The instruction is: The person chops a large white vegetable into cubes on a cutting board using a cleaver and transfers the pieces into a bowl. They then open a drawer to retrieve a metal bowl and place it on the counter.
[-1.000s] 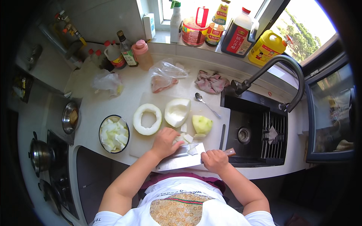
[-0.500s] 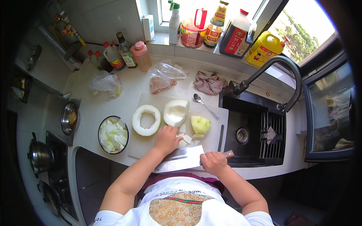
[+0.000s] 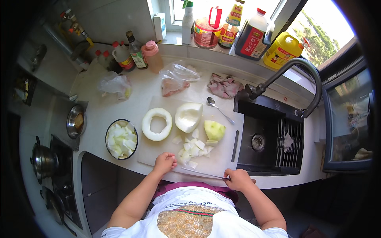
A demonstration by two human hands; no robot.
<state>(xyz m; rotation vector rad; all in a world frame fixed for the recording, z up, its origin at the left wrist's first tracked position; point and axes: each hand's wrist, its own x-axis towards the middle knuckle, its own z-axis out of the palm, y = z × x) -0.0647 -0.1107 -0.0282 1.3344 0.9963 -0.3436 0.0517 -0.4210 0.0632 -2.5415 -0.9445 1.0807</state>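
Observation:
My right hand [image 3: 238, 179] grips a cleaver [image 3: 204, 173] by its handle; the blade is seen nearly edge-on along the front edge of the cutting board [image 3: 152, 156]. Just left of the blade is my left hand [image 3: 164, 163], its fingers curled together and nothing visible in them. Between and beyond the hands lies a loose pile of pale melon slices [image 3: 192, 148]. Farther back on the board are a hollow melon ring [image 3: 147, 131], a scooped-out melon chunk [image 3: 187, 126] and a greenish melon piece [image 3: 214, 130] at the right.
A dark-rimmed bowl [image 3: 137, 144] of melon slices stands left of the board. A spoon [image 3: 220, 110] lies on its far right part. Behind are a plastic bag with meat [image 3: 174, 85] and a crumpled cloth [image 3: 224, 86]. The black sink [image 3: 248, 123] is at right.
The cleaver has turned from flat to edge-on and moved slightly right. Melon slices now lie spread in a pile where the blade was. My left hand has come back toward me, off the slices.

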